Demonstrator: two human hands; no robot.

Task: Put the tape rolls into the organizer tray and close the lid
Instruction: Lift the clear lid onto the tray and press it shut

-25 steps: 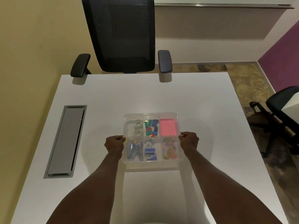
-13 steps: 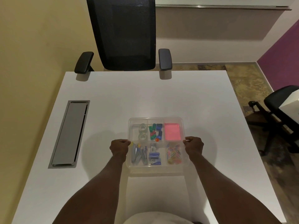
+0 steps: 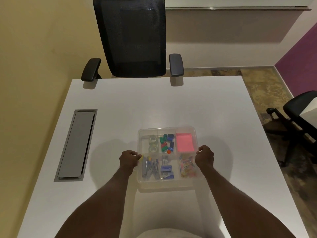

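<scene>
White table (image 3: 120, 103), left hand (image 3: 129, 160) and right hand (image 3: 205, 155) clenched on organizer tray (image 3: 167, 181) sides.

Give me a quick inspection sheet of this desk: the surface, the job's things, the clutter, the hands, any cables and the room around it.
Surface: white table, bare apart from the organizer.
Job's things: two clear tape rolls lie in the far-left compartment of the clear organizer tray; a clear lid appears to sit over it, though I cannot tell if it is snapped shut.
Clutter: green and blue clips, pink notes, coloured paper clips, all inside compartments.
Hands: left hand and right hand grip the tray's left and right edges.
Cables: none seen; a closed grey cable hatch sits in the table.
Surroundings: black office chair opposite, another chair at right.
</scene>
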